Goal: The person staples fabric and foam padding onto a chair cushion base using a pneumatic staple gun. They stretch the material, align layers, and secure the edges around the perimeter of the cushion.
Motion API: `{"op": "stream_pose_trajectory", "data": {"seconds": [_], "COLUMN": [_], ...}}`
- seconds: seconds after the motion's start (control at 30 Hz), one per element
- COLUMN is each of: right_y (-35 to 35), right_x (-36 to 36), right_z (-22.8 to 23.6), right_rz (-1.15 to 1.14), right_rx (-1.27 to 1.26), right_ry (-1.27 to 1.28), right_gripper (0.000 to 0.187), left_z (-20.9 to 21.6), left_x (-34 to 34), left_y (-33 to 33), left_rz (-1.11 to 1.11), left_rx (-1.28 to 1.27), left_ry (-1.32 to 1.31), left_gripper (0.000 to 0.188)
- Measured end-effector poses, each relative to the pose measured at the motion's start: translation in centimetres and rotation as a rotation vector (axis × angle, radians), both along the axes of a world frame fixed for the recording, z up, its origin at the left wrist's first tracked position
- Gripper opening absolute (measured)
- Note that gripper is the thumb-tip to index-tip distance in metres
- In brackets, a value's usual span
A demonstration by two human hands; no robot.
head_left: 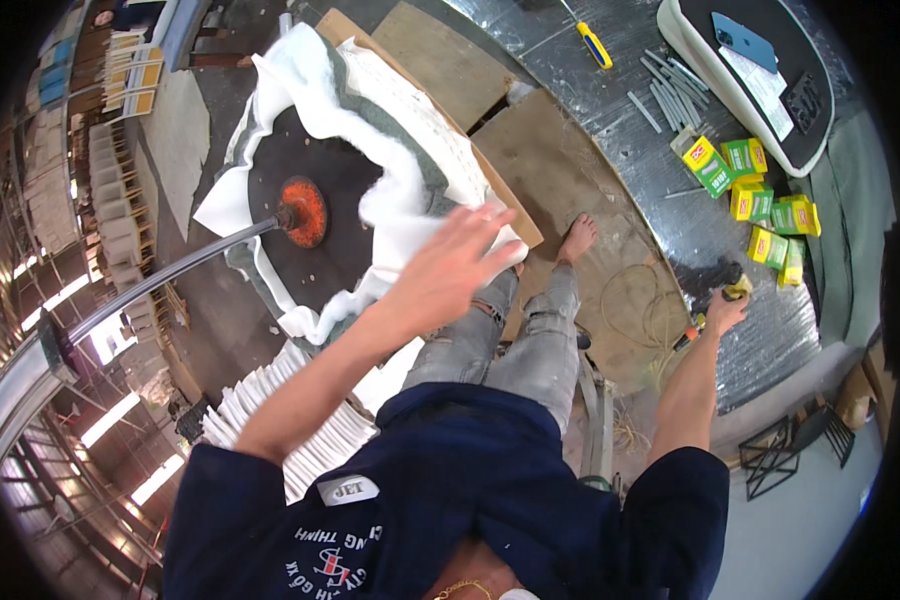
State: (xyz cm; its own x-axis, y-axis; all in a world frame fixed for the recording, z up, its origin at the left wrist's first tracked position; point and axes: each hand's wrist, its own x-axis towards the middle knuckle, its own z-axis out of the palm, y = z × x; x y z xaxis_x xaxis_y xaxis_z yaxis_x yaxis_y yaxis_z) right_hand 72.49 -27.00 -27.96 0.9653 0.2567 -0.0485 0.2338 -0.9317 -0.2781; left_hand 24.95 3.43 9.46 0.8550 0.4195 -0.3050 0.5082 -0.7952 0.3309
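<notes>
My left hand [455, 262] reaches over the near right edge of an upholstery piece, its fingers stretched apart and slightly blurred. White padding [395, 165] and dark grey-green fabric fold loosely round the piece's black board [315, 265], which lies face up. An orange disc [304, 212] on a metal rod rests against that board. At the right, my right hand [727, 314] is closed round a black and yellow tool [736, 285] that looks like a staple gun, low at the metal tabletop. Its far end is partly hidden.
Yellow-green boxes [745, 205] and loose grey staple strips [673, 90] lie on the metal-covered table [630, 140]. Beyond them are a yellow screwdriver [594, 46] and a white-edged panel [682, 40] carrying a phone [744, 42]. Folded white material [270, 400] is stacked left; a hose coils near my feet.
</notes>
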Motion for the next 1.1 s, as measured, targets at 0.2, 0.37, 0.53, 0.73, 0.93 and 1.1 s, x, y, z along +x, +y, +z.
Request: {"op": "stream_pose_trajectory", "data": {"seconds": [0.2,0.37,0.53,0.73,0.93,1.1], "right_y": [0.7,4.2,10.5,16.8,20.2,22.9], "right_x": [-3.5,-12.7,-27.6,-37.3,-41.4,-42.7], "right_z": [14.5,23.7,28.8,36.1,37.5,37.9], "right_rz": [-0.075,0.115,0.418,0.819,1.056,1.117], "right_rx": [0.426,0.295,0.365,0.336,0.04,0.023], "right_ry": [0.156,0.891,0.959,0.983,0.912,0.961], "right_gripper": [0.052,0.027,0.046,0.071,0.077,0.074], "left_z": [-2.4,-1.5,-1.0,-0.7,-3.6,-5.1], "left_x": [-4.2,-8.4,-10.9,-12.8,-16.5,-18.6], "left_y": [1.7,4.6,6.1,6.3,4.4,4.4], "left_rz": [-0.32,-0.34,-0.252,0.402,1.908,1.854], "left_rx": [0.035,0.019,-0.079,-0.604,-1.656,-1.834], "left_ry": [0.192,0.347,0.427,0.377,0.035,0.007], "left_gripper": [0.05,0.025,0.013,0.016,0.019,0.018]}}
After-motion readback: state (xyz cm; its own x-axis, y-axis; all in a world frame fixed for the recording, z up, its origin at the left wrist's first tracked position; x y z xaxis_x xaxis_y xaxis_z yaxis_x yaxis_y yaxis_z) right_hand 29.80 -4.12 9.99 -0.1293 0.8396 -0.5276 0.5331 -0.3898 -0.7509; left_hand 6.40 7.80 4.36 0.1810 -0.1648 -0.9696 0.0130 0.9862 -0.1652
